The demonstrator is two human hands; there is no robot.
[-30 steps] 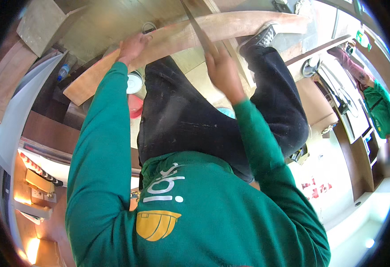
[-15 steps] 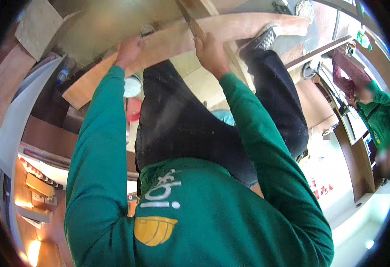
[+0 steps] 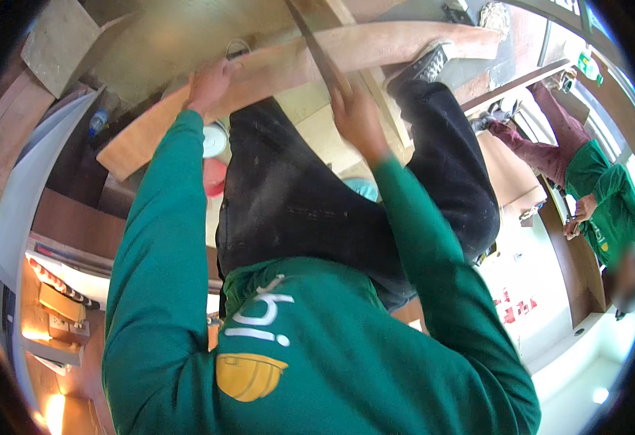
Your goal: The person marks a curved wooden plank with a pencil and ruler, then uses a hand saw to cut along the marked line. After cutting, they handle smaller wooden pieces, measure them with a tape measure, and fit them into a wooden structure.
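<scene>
A long, light-brown wooden plank (image 3: 281, 69) lies crosswise in front of my legs. My left hand (image 3: 212, 85) grips it left of the middle, with the fingers over its far side. In my right hand (image 3: 359, 119) is the handle of a handsaw (image 3: 316, 51), mostly hidden by the fingers and blurred by motion. Its long thin blade slants forward and left across the plank. My dark shoe (image 3: 430, 67) presses on the plank toward its right end.
A white round lid (image 3: 214, 140) and a red round container (image 3: 215, 176) are beside my left leg. A plastic bottle (image 3: 98, 122) lies at the left. Boards (image 3: 60, 47) lean at the far left. A co-worker in a green top (image 3: 604, 188) stands at the right.
My right hand has drawn the saw back toward me and slightly right, showing more blade. My left hand stays on the plank. The co-worker at the right has shifted posture.
</scene>
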